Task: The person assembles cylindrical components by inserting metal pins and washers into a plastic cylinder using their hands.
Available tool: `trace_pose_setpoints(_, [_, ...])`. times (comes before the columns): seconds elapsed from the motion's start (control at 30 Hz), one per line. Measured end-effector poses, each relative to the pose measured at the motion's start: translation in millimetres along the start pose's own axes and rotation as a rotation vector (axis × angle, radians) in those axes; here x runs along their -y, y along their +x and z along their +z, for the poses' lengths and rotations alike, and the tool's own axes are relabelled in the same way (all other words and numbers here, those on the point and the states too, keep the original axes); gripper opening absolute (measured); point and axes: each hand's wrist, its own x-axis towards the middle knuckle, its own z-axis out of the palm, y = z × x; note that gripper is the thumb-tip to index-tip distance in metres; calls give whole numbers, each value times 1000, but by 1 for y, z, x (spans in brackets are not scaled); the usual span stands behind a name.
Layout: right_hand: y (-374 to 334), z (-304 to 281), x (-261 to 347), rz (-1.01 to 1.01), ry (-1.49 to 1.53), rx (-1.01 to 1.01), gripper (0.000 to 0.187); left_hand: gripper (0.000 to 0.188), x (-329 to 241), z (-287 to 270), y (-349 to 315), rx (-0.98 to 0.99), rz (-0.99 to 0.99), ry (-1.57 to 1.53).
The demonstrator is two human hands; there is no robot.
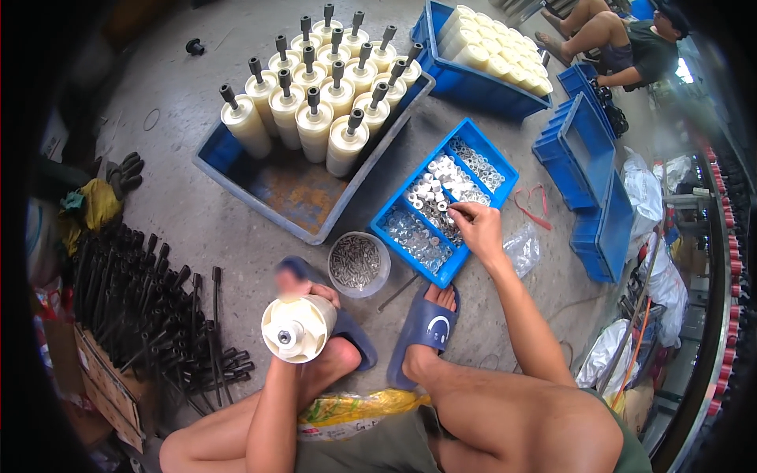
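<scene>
My left hand (323, 292) is wrapped around a cream plastic cylinder (296, 329), holding it up over my foot. The cylinder's finned end, with a metal shaft tip in its centre, faces me. My right hand (478, 226) is over a blue divided tray (444, 277), thumb and fingers pinched together. Whatever sits between those fingertips is too small to make out. Beneath and beside them lie white bushings (426, 189) and small metal parts. Other compartments hold flat washers (416, 236) and metal rings (479, 167). A round tub of small metal pieces (355, 262) stands between the tray and the cylinder.
A blue crate (260, 206) holds several upright cream cylinders with dark shafts. Another crate (481, 83) is packed with cream cylinders. Dark rods (134, 292) are piled at left. Stacked blue crates (583, 158) stand at right. Another person (623, 39) sits at far right.
</scene>
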Motion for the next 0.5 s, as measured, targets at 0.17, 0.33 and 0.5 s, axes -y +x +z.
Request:
trace_pose_setpoints(0.17, [-8,10,22,-208,-235,62,15,22,7,-10,5,28,0,61])
trace_pose_setpoints(0.33, [-19,54,32,-305,-311,358,14,20,19,-28,4,-29,-149,-327])
trace_pose_setpoints(0.5, [-18,53,29,-273,-299,376,14,29,27,-32,6,-34,-6,-52])
